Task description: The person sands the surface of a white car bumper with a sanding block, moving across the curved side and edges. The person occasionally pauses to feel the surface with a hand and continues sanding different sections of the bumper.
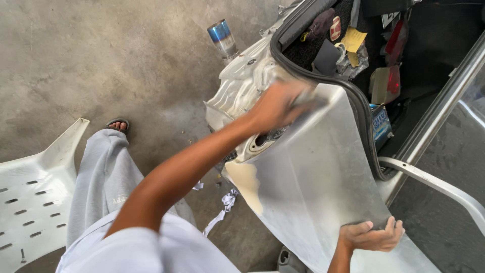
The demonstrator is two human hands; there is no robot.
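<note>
On the sanded car body panel [313, 182] beside the open trunk, the left hand [278, 103] pressed down near the rubber seal [366, 126], fingers curled over what looked like a sanding pad [308, 101], blurred. The right hand [371, 235] lay flat on the panel's lower part, fingers [394, 227] spread, gripping nothing.
</note>
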